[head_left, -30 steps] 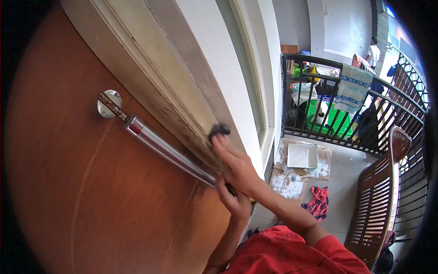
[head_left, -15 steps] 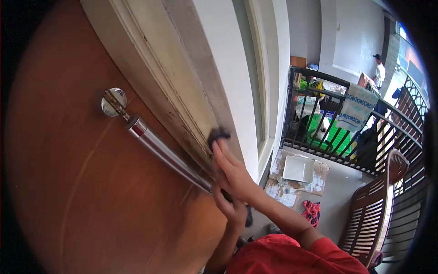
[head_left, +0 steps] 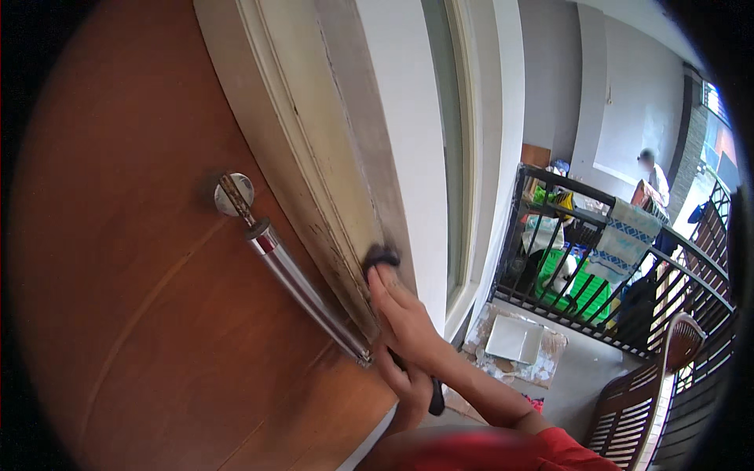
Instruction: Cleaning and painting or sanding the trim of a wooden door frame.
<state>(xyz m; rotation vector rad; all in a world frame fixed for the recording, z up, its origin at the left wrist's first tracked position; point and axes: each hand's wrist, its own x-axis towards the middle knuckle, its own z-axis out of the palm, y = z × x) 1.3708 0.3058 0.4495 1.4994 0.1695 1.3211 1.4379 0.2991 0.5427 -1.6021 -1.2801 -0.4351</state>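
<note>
A long, dark tool with a blurred black head point(head_left: 382, 257) rests against the cream door frame point(head_left: 302, 118); its exact kind is unclear. My right hand point(head_left: 402, 315) is closed over it, fingers stretched along it just behind the head. Lower down, my left hand point(head_left: 406, 383) wraps round the same tool, whose black end point(head_left: 437, 398) sticks out beside the wrist. Dark scuffs and bare patches mark the frame left of the head. A shiny metal pull handle point(head_left: 302, 290) on the brown wooden door point(head_left: 157, 275) runs down close to my hands.
Right of the frame is a white wall edge point(head_left: 404, 133). On the floor, a white tray point(head_left: 514, 339) sits on paint-stained cardboard point(head_left: 550, 365). Black railing point(head_left: 565, 310) with a hung towel point(head_left: 624, 239) and a brown plastic chair point(head_left: 636, 392) stand at right. A person point(head_left: 656, 180) is beyond.
The whole view has shifted, so door and frame sit lower and further right. Both hands keep their grip, the tool's head still against the frame. The distant person has changed posture.
</note>
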